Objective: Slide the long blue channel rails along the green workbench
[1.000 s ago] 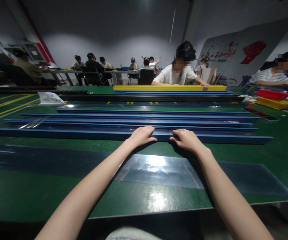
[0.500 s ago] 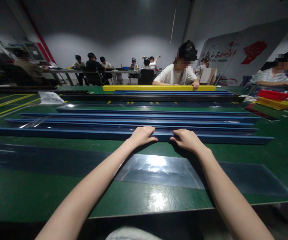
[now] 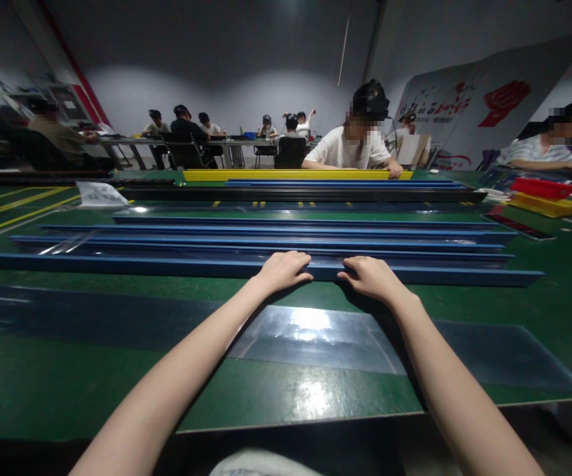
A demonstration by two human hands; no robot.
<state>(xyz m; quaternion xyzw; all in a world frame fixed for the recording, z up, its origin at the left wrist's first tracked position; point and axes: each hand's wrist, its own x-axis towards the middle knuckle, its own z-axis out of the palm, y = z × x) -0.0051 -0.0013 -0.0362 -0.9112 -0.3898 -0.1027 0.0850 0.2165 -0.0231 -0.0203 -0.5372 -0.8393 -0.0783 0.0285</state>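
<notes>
A long blue rail lies crosswise on the green table, nearest of several parallel blue rails. My left hand rests on its middle with the fingers curled over its top edge. My right hand grips the same rail just to the right, fingers curled over it too. Between me and the rail, a clear plastic sheet lies flat on a dark strip.
Across the table a person in a white shirt holds a long yellow rail. Black rails lie behind the blue ones. Red and yellow trays sit at the right, a white bag at the left. Other people sit at far tables.
My hands and the blue rail have stayed put. The person opposite has slid the yellow rail to the left.
</notes>
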